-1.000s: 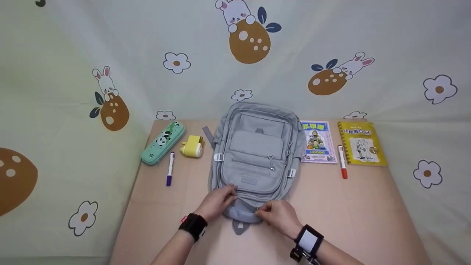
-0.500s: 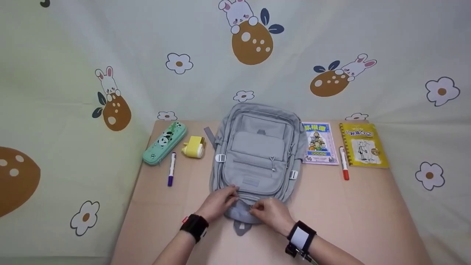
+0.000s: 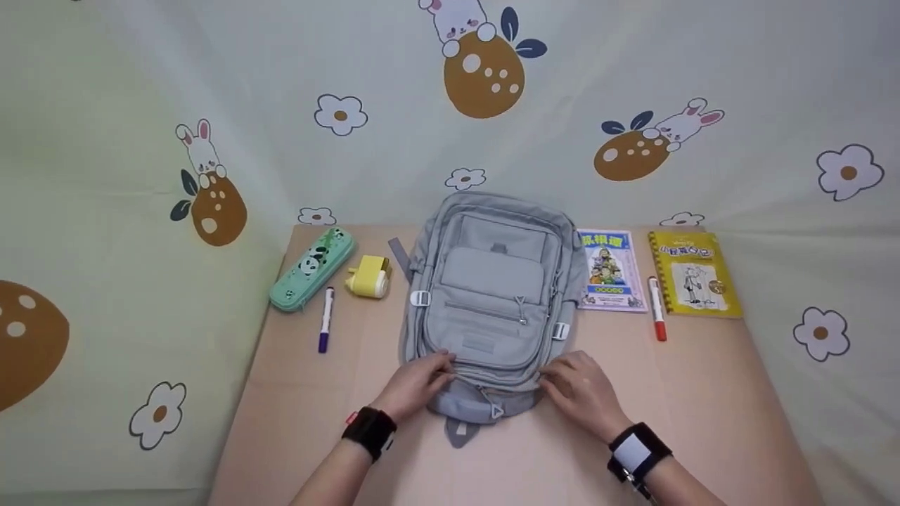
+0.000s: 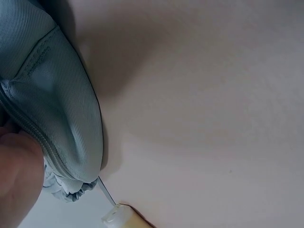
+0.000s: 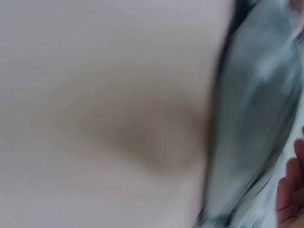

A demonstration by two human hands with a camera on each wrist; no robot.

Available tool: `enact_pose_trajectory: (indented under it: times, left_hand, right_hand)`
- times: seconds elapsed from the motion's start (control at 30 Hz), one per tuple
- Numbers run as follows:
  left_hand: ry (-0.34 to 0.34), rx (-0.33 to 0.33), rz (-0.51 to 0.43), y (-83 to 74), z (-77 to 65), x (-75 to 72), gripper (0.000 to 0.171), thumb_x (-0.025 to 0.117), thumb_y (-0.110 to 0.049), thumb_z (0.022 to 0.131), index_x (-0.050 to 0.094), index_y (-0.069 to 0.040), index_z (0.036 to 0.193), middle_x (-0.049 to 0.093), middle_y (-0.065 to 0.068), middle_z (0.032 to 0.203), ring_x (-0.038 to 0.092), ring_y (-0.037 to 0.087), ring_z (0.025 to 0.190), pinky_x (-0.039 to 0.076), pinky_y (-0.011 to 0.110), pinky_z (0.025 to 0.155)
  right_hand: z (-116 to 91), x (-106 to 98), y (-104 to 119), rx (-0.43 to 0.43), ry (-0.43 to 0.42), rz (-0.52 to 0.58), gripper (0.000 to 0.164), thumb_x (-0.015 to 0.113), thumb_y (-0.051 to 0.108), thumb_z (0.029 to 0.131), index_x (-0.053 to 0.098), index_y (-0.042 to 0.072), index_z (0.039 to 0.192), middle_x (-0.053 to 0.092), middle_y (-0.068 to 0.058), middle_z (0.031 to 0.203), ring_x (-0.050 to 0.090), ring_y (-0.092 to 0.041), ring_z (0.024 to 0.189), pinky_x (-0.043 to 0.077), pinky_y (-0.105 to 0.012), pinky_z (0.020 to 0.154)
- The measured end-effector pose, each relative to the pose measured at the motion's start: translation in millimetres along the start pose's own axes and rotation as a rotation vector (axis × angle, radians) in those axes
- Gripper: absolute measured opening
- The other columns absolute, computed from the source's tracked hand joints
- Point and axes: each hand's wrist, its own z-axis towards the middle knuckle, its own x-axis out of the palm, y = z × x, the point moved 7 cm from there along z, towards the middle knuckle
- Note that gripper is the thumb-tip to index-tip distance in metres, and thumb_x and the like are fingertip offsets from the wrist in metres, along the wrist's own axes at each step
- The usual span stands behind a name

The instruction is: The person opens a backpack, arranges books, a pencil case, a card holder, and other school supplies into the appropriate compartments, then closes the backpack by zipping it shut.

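A grey backpack (image 3: 492, 281) lies front side up in the head view, its handle loop pointing at the near edge. My left hand (image 3: 418, 383) grips the fabric at the bag's near left; the left wrist view shows the fingers partly hidden beside a zipper (image 4: 38, 133). To the right, my right hand (image 3: 587, 390) has its fingertips at the bag's near right edge, fingers loosely bent and holding nothing visible. A triangular zipper pull (image 3: 497, 410) hangs free at the near end, between both hands. The right wrist view is blurred.
Left of the bag are a green panda pencil case (image 3: 313, 270), a purple marker (image 3: 326, 320) and a yellow-and-white gadget (image 3: 369, 277). On the right lie a pink-edged book (image 3: 608, 274), partly under the bag, a red marker (image 3: 657, 309) and a yellow spiral-bound book (image 3: 695, 274).
My right hand first moved slightly left while pinching the zipper pull, then let go and shifted to the bag's right edge. The left hand has stayed at the same spot.
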Motion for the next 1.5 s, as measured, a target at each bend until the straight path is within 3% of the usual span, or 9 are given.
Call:
enact_pose_trajectory:
  times: [0.13,0.27,0.43,0.63,0.77,0.9,1.17,1.33,1.5]
  left_hand:
    - [-0.004,-0.001,-0.002,1.2,-1.6,-0.5,0.005,0.066,-0.020,0.100,0.067,-0.015,0.100,0.065,0.011,0.136,0.053,0.031,0.135,0.044,0.045,0.108]
    - [-0.001,-0.014,-0.007,1.7,-2.3,-0.3,0.006,0.067,-0.021,0.100,0.068,-0.016,0.100,0.065,0.010,0.136,0.053,0.030,0.135,0.043,0.045,0.109]
    - [-0.005,-0.015,0.007,0.0,-1.1,-1.2,0.007,0.067,-0.022,0.100,0.067,-0.015,0.099,0.065,0.009,0.136,0.053,0.029,0.135,0.044,0.044,0.109]
    - [-0.010,-0.008,0.047,-7.6,-2.1,-2.1,0.006,0.066,-0.020,0.101,0.067,-0.015,0.104,0.066,0.007,0.134,0.057,0.026,0.131,0.045,0.042,0.107]
    - [-0.129,0.040,0.189,-25.2,-5.3,-6.2,0.009,0.069,-0.023,0.098,0.067,-0.016,0.104,0.065,0.003,0.122,0.061,0.023,0.115,0.051,0.038,0.097]
    - [-0.253,0.084,0.390,-54.2,-9.8,-5.1,0.020,0.073,-0.036,0.093,0.063,-0.021,0.085,0.057,-0.006,0.089,0.053,0.015,0.085,0.046,0.034,0.074]
    - [-0.130,0.002,0.661,-80.9,-5.5,26.3,0.061,0.061,-0.067,0.092,0.047,-0.019,0.056,0.044,-0.005,0.060,0.049,0.018,0.062,0.040,0.034,0.056]
    - [-0.150,-0.049,0.634,-80.2,-5.1,27.7,0.043,0.072,-0.044,0.090,0.056,-0.016,0.060,0.054,-0.001,0.063,0.058,0.021,0.065,0.046,0.036,0.056]
    - [-0.103,-0.082,0.461,-72.1,-9.4,24.1,0.024,0.070,-0.026,0.093,0.065,-0.018,0.072,0.057,-0.006,0.068,0.060,0.016,0.067,0.047,0.033,0.056]
  right_hand:
    - [-5.9,2.6,-13.0,-0.124,0.030,-0.094,0.043,0.088,0.015,0.076,0.075,0.013,0.117,0.068,-0.003,0.120,0.059,-0.022,0.120,0.043,-0.040,0.104]
    - [-7.3,9.6,-10.8,-0.238,0.049,-0.084,0.041,0.087,0.011,0.077,0.074,0.010,0.117,0.069,-0.007,0.124,0.059,-0.030,0.124,0.039,-0.043,0.110]
    - [-4.4,14.2,-5.5,-0.320,0.038,-0.060,0.028,0.085,0.006,0.078,0.077,0.010,0.105,0.073,-0.004,0.113,0.066,-0.029,0.113,0.047,-0.043,0.103]
    - [-1.6,15.0,-6.1,-0.304,0.019,-0.049,0.025,0.087,0.005,0.077,0.080,0.011,0.100,0.072,-0.001,0.108,0.067,-0.020,0.103,0.053,-0.034,0.087]
    - [-0.7,15.7,-7.4,-0.278,0.015,-0.028,0.024,0.088,0.005,0.076,0.080,0.012,0.098,0.070,-0.001,0.105,0.065,-0.017,0.099,0.054,-0.031,0.082]
    - [0.1,15.5,-8.7,-0.253,0.008,-0.018,0.023,0.088,0.005,0.076,0.080,0.012,0.096,0.069,0.000,0.102,0.064,-0.015,0.096,0.054,-0.029,0.080]
    - [1.1,16.3,-8.5,-0.229,-0.002,-0.033,0.018,0.088,0.009,0.077,0.080,0.013,0.093,0.069,0.002,0.099,0.064,-0.013,0.093,0.053,-0.027,0.078]
    - [0.2,15.6,-8.9,-0.233,-0.005,-0.012,0.020,0.088,0.005,0.076,0.080,0.012,0.094,0.068,0.001,0.099,0.064,-0.014,0.094,0.053,-0.027,0.079]
    - [-1.8,15.5,-10.8,-0.223,-0.013,-0.003,0.021,0.087,0.005,0.076,0.079,0.012,0.095,0.069,0.002,0.099,0.064,-0.014,0.094,0.053,-0.028,0.079]
